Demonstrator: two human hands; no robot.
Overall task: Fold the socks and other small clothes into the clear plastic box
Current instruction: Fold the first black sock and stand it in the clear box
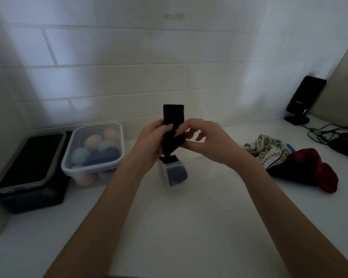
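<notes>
White tiled wall backs a white table [189, 227]. Left hand [151, 141] and right hand [205, 141] each hold a pinching grip on a black sock [173, 125], raised above a small clear plastic box [174, 173] containing dark folded items.

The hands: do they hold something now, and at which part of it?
Both hold one black sock above the counter. The left hand grips its middle; the right hand pinches the folded lower part. The cuff end stands free above.

Cloth, plastic and a smooth bench

The sock [173, 125] was matt black cloth; the box [174, 177] clear plastic; the bench [189, 227] smooth white.
</notes>
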